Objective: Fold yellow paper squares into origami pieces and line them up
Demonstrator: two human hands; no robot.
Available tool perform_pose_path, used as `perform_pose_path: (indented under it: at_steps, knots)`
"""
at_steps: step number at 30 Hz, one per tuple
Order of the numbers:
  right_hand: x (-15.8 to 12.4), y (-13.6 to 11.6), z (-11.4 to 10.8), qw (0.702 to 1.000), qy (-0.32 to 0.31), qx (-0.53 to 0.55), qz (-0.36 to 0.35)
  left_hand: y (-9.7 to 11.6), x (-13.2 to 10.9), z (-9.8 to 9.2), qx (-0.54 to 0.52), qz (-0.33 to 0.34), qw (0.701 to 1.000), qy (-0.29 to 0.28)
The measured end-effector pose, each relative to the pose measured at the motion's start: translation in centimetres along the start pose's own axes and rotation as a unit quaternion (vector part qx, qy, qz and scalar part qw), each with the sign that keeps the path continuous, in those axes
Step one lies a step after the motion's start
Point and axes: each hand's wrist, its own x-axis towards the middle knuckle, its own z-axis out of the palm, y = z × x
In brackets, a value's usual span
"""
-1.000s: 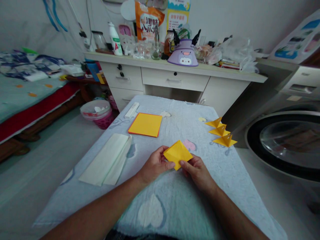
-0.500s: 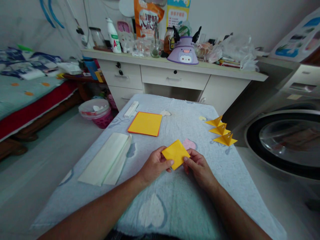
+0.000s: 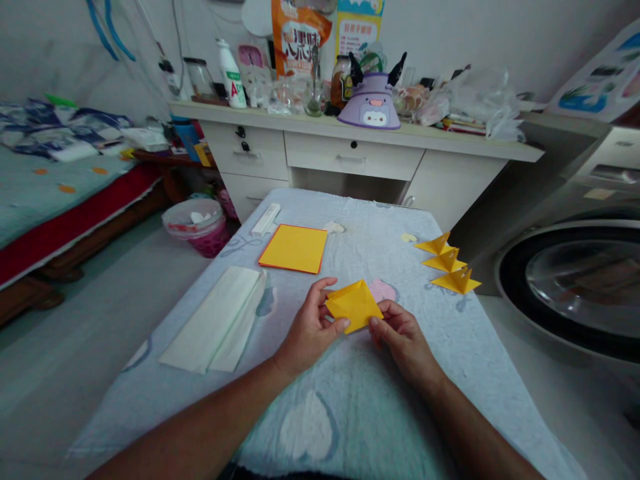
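A folded square of yellow origami paper is held just above the cloth, its layers parting slightly along the upper left edge. My left hand pinches its lower left side, thumb in front and index finger raised off the paper. At the right corner my right hand grips it between thumb and fingers. Beyond my hands lies a stack of yellow and red paper sheets. Several folded yellow paper pieces with points stand in a row on the right.
A patterned pale-blue cloth covers the table. Left on it are a folded pale-green sheet and a white narrow box. A pink lined bin stands left, a cluttered white desk behind, a washing machine right.
The paper's upper left layers have parted and its shape has tilted. My left index finger has lifted away from the paper's edge. The whole view has shifted slightly.
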Motion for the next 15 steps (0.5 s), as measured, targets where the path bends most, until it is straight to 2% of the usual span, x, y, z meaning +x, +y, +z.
perform_pose_path:
  at_steps: [2, 6, 15]
  knots:
    - [-0.02, -0.02, 0.06, 1.000, -0.001, -0.008, 0.000, 0.19, 0.02, -0.22, 0.026, -0.002, 1.000, -0.008]
    - [0.07, -0.02, 0.17, 1.000, 0.000, -0.016, -0.007, 0.30, 0.27, -0.38, 0.010, -0.011, 1.000, -0.011]
    - [0.17, 0.21, -0.08, 0.999, 0.028, -0.015, -0.014, -0.18, 0.32, -0.03, 0.023, 0.022, 0.999, 0.009]
